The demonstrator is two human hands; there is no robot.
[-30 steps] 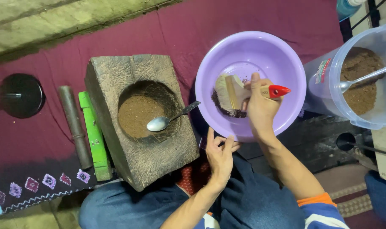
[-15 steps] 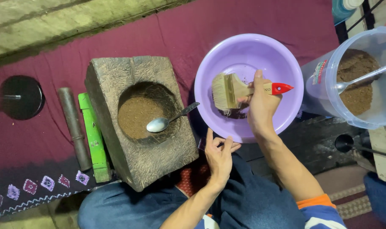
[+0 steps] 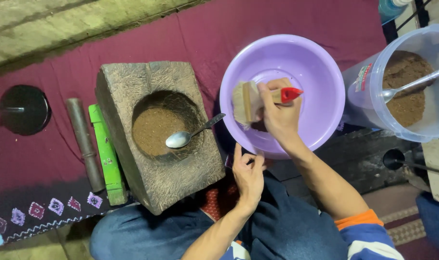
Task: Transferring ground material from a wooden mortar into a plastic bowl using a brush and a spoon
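A stone mortar (image 3: 157, 135) sits left of the basin (image 3: 320, 82), with a spoon (image 3: 190, 135) lying in its hollow. Two sticks (image 3: 96, 144) lie side by side left of the mortar. Right of the basin stands a tub (image 3: 412, 86) holding powder and another spoon (image 3: 412, 84). A brush (image 3: 246, 101) is inside the basin.

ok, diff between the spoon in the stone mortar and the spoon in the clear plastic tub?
The metal spoon in the grey stone mortar lies in full view, its bowl resting on a shallow layer of brown powder. The metal spoon in the clear plastic tub has its bowl partly sunk in a much larger brown mass, and its handle runs past the frame edge. Both look like plain silver-coloured spoons, and neither hand touches them.
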